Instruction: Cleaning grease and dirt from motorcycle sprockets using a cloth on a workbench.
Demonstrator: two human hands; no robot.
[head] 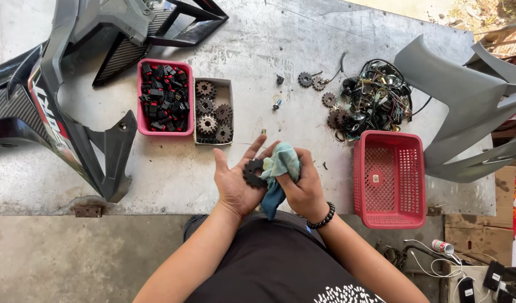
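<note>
A dark toothed sprocket lies in the palm of my left hand, whose fingers are spread upward. My right hand, with a black bead bracelet at the wrist, is closed on a teal cloth and presses it against the sprocket. Both hands hover over the near edge of the grey metal table.
A small grey box of sprockets sits beside a pink tray of black and red parts. An empty red basket stands at right, with tangled wires and loose gears behind it. Motorcycle fairings lie at left and right.
</note>
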